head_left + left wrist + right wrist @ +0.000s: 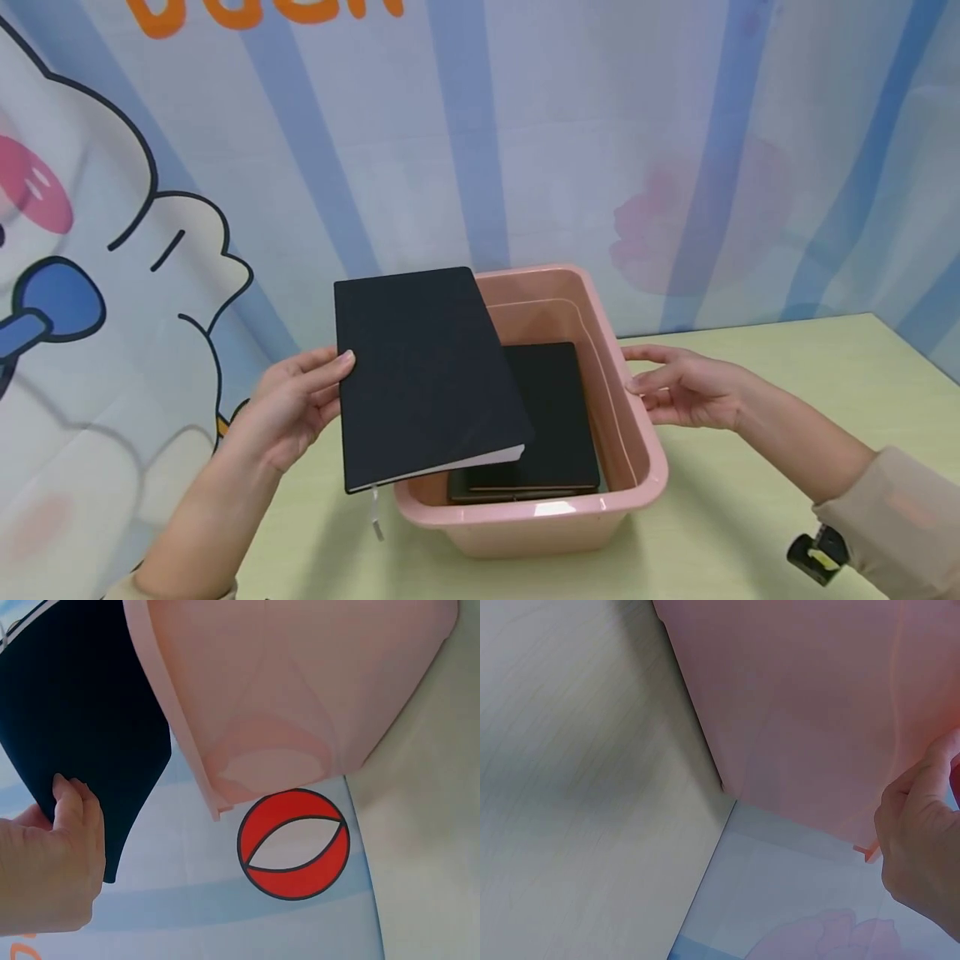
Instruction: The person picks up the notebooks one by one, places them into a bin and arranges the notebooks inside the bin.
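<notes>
My left hand (pixel 296 404) pinches the left edge of a black hardcover notebook (pixel 427 379), thumb on top of the cover and fingers underneath. The notebook hangs tilted over the left side of a pink plastic basin (pixel 645 467), its white page edges facing me and a pale ribbon marker (pixel 376 517) dangling below. Inside the basin lie more black notebooks (pixel 551 417), stacked and partly hidden by the held one. On the basin's right side, my right hand (pixel 690 390) holds the rim, thumb against its edge. The right wrist view shows these fingers (pixel 919 787) at the rim from below.
The basin stands on a pale wooden table (pixel 765 467). Close behind it hangs a blue-and-white striped cloth backdrop (pixel 555 167) with cartoon prints. A small black object with a yellow patch (pixel 819 554) shows by the right sleeve.
</notes>
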Demonstrator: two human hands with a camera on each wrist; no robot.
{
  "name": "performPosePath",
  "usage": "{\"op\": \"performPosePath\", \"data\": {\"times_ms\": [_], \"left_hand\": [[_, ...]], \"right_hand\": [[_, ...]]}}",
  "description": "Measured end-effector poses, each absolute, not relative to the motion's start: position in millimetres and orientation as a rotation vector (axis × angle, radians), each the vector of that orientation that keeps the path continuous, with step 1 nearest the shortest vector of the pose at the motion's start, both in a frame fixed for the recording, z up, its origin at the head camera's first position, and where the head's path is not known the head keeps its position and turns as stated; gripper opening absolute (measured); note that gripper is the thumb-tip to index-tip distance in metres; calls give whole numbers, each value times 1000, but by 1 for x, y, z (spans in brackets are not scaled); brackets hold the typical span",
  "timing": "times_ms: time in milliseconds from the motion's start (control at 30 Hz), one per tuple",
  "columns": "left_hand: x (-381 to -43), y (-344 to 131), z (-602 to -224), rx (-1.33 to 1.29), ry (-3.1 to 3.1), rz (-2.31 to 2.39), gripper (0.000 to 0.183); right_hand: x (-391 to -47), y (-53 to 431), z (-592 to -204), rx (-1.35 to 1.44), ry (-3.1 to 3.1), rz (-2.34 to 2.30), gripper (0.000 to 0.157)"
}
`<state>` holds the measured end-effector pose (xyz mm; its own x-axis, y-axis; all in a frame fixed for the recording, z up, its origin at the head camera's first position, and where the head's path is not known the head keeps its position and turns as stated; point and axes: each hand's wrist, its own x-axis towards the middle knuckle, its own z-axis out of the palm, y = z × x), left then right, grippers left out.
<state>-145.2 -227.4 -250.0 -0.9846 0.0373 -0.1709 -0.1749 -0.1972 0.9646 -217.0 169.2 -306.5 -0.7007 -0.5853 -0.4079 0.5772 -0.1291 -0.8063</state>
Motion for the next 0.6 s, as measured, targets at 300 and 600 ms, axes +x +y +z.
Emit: {"op": "performPosePath", "data": {"times_ms": [300, 600], "left_hand": [[-151, -208, -250, -152, 1949, 2255, 61], [-158, -188, -248, -88, 1908, 2235, 58]], "right_hand": [[-217, 170, -307, -2, 1357, -1916, 77], [-217, 169, -305, 1, 1369, -1920, 77]]}}
